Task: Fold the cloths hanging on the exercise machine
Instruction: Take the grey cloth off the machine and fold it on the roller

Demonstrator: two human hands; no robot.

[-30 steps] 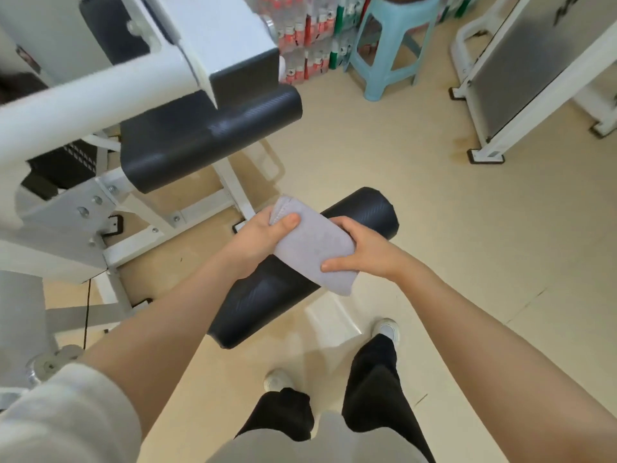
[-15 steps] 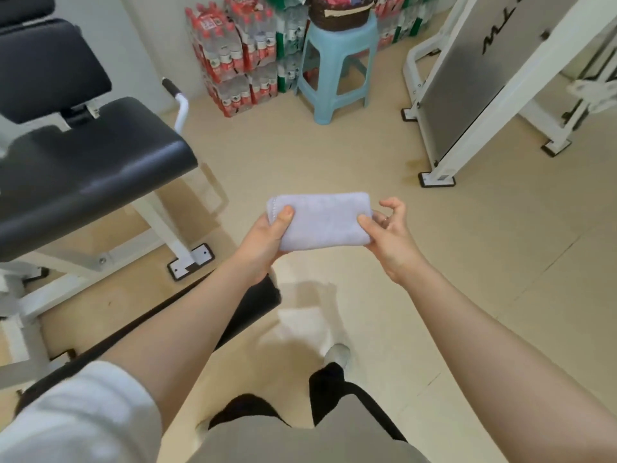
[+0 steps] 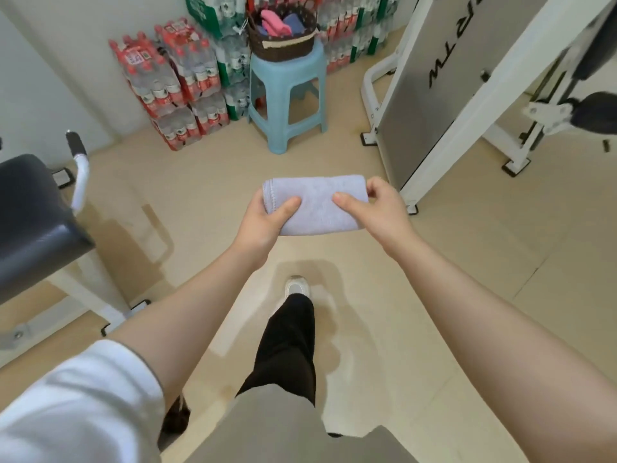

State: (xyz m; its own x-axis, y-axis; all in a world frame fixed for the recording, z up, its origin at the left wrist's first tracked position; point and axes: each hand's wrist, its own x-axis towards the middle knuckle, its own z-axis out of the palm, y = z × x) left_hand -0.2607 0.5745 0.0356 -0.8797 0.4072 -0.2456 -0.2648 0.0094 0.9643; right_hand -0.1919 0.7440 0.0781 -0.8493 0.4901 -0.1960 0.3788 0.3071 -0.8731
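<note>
A pale lilac cloth (image 3: 317, 207), folded into a small thick rectangle, is held in the air in front of me. My left hand (image 3: 265, 222) grips its left end, thumb on top. Its right end is pinched by my right hand (image 3: 377, 212). A dark wicker basket (image 3: 283, 45) with pink and blue cloths in it stands on a light blue plastic stool (image 3: 287, 95) straight ahead. The black padded seat of the exercise machine (image 3: 30, 215) is at the left edge, with no cloth visible on it.
Shrink-wrapped packs of water bottles (image 3: 173, 81) are stacked against the wall behind the stool. A white machine frame with a grey panel (image 3: 444, 81) stands at the right. Beige floor lies between me and the stool; my leg and shoe (image 3: 295, 289) are below the cloth.
I have turned away from the machine's black roller pad and toward the stool and basket, carrying the folded cloth. My right hand has closed again on the cloth's right end.
</note>
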